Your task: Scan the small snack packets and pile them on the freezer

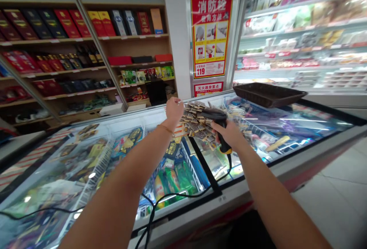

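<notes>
My right hand (231,136) is wrapped round the handle of a black barcode scanner (219,117) with a yellow-trimmed base. The scanner's head points left over a heap of small brown packets (197,124) on the freezer's glass top. From its base a black cord (183,194) runs left across the glass. My left hand (174,109) is at the heap's left edge, its fingers curled together; whatever they hold, if anything, cannot be made out. A bracelet (165,128) circles my left wrist.
The chest freezer (200,207) holds wire baskets of packaged goods under its glass. A dark brown tray (268,94) sits on the far right of the top. Shelves of boxes (54,40) stand behind at left, and a lit display fridge (301,44) at right.
</notes>
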Demonstrator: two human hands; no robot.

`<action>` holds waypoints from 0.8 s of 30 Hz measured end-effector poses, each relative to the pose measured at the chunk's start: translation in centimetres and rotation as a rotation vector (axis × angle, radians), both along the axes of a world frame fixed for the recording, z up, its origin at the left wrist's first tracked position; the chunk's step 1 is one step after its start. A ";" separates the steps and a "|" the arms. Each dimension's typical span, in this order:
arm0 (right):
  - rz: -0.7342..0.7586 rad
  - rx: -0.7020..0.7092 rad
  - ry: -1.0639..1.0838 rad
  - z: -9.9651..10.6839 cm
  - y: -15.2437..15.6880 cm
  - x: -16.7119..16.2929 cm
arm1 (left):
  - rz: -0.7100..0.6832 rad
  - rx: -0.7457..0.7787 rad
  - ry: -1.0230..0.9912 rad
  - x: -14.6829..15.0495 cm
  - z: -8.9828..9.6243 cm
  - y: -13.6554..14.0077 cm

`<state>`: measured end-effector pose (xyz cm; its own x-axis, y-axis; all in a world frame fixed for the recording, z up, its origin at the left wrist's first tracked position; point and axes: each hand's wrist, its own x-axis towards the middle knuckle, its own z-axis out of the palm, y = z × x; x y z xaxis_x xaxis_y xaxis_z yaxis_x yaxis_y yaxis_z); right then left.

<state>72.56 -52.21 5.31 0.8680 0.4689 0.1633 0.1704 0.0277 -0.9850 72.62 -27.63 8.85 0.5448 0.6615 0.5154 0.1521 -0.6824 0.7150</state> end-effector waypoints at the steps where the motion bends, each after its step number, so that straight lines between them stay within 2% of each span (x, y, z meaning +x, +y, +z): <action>1: 0.018 0.015 0.007 0.1 1.2 -0.5 | 0.030 0.010 0.010 -1.4 -0.5 1.4; 5: 0.136 0.065 0.019 0.4 6.7 -2.9 | 0.214 0.058 0.094 -8.5 -3.2 8.2; 8: 0.177 0.009 -0.063 0.1 9.8 -4.6 | 0.396 0.076 0.203 -14.8 -5.1 14.2; 12: 0.161 -0.064 -0.150 -1.5 11.5 -5.8 | 0.624 0.037 0.361 -23.4 -6.8 21.4; 14: 0.163 -0.045 -0.161 -2.5 11.7 -5.9 | 0.756 0.008 0.421 -27.2 -7.7 24.2; 16: 0.173 -0.036 -0.179 -3.5 11.6 -5.7 | 0.833 0.028 0.440 -30.5 -8.6 26.5; 19: 0.184 -0.057 -0.187 -4.4 11.5 -5.2 | 0.945 -0.021 0.533 -34.1 -9.8 29.3; 22: 0.185 -0.056 -0.151 -4.6 11.6 -4.7 | 0.932 -0.125 0.711 -35.9 -10.1 31.2; 24: 0.177 -0.053 -0.136 -4.7 11.7 -4.6 | 0.904 -0.154 0.749 -36.0 -9.9 31.8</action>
<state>67.96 -40.51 0.65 0.7428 0.6233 0.2444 0.2988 0.0180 -0.9541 36.63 4.15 -1.07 -0.0204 0.9888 0.1479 0.9511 -0.0264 0.3078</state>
